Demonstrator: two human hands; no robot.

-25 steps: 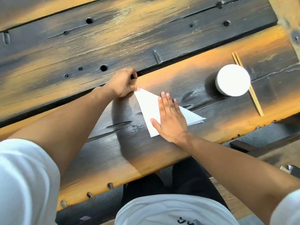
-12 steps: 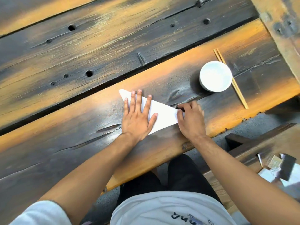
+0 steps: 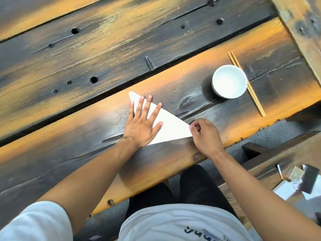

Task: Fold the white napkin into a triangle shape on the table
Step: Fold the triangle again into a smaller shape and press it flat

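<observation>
The white napkin (image 3: 171, 127) lies flat on the dark wooden table (image 3: 104, 54) as a triangle, one tip pointing up-left and one to the right. My left hand (image 3: 143, 124) lies flat on its left half with the fingers spread and straight. My right hand (image 3: 205, 136) is at the napkin's right tip, fingers curled, thumb and forefinger pinching that corner. Part of the napkin is hidden under both hands.
A white bowl (image 3: 229, 83) stands to the right on the table, with a pair of wooden chopsticks (image 3: 246, 84) lying just beyond it. The table's near edge runs close under my hands. A lower bench at the right holds papers and a dark object (image 3: 311, 181).
A second ago my right hand pressed the napkin's middle and my left held its far tip. Now my left hand lies flat on it and my right pinches the right corner.
</observation>
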